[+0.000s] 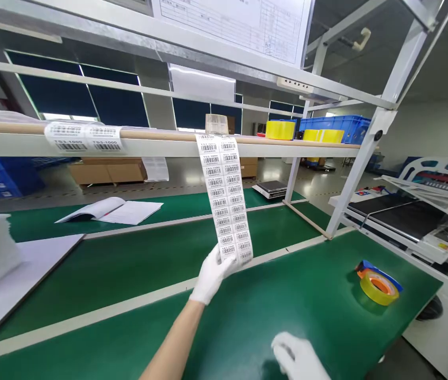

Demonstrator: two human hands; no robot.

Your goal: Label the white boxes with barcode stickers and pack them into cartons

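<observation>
A long, thin paper strip (227, 198) of barcode labels, two columns of small white stickers with black bars, hangs from the front edge of a white rail (160, 143) and drops straight down over the bench (248, 316). The left hand (213, 273), in a white knit glove, pinches the strip's bottom end between thumb and fingers, closed on it, the bare forearm reaching up from the near edge. The right hand (299, 359), gloved the same, lies low at the near edge on the mat; how far its fingers are spread cannot be told.

The bench is covered in smooth green matting with pale dividing strips running across it. Toward its right corner sits a roll of glossy yellow tape (378, 286), round and flat. At the far left an open booklet (109, 210) lies flat; a white sheet (14, 274) covers the left edge. Two more labels (85, 137) stick to the rail's left part. Between the hands and the tape the mat is bare.
</observation>
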